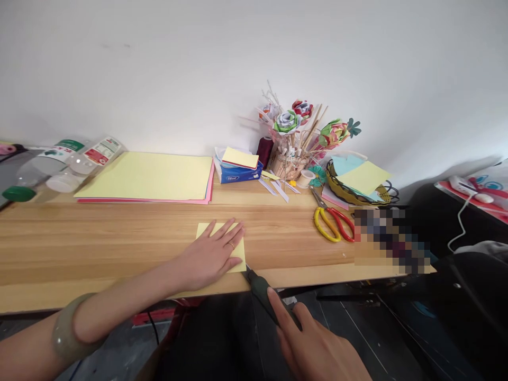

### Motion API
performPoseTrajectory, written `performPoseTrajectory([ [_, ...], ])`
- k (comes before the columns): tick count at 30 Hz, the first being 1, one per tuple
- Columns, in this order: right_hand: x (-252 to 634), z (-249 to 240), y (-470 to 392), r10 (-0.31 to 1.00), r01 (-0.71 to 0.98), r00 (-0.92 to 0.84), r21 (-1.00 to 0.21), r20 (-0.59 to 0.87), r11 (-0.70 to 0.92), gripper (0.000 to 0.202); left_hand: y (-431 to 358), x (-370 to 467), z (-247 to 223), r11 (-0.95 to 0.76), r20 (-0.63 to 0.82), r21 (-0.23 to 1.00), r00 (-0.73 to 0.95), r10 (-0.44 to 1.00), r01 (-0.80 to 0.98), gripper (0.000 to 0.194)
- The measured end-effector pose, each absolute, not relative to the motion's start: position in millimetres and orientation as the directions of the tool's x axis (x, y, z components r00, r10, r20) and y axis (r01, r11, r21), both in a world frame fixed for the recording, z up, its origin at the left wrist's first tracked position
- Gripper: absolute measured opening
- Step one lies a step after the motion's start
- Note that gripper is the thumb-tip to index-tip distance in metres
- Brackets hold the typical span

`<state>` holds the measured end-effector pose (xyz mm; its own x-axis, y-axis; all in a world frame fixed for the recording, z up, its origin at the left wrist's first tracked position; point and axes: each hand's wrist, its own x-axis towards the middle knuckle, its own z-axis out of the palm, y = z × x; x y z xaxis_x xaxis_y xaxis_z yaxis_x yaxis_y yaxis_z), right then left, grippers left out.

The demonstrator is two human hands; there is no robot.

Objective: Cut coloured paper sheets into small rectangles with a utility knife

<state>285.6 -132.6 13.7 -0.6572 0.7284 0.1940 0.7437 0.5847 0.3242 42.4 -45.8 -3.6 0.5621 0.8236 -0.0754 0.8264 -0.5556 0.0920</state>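
My left hand [216, 252] lies flat, fingers spread, on a small yellow sheet of paper [239, 260] near the table's front edge. In my right hand [307, 330] is a knife [260, 288] with a dark green handle, my index finger stretched along it. Its blade points away from me and meets the paper's lower right corner; the tip is too small to tell whether it is on or under the sheet. To the right of the paper, scissors [335, 225] with one yellow and one red handle lie on the table.
A stack of coloured sheets [151, 177] lies at the back left, beside two plastic bottles [75, 164]. Behind the paper stands a blue tissue pack [238, 172]. Paper flowers [288, 121] and sticks fill a holder [288, 165]. A woven basket [341, 189] holds more paper. One patch at right is pixelated.
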Motion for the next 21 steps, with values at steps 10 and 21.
performPoseTrajectory([
  [10,283,14,-104,0.727,0.751,-0.652,0.320,0.217,0.578,0.052,-27,46,3,-0.497,-0.110,0.130,0.511,0.853,0.858,0.060],
  [21,284,8,-101,0.714,0.757,-0.647,0.339,0.269,0.559,0.052,-24,45,-1,-0.489,-0.112,0.109,0.499,0.859,0.866,0.063],
])
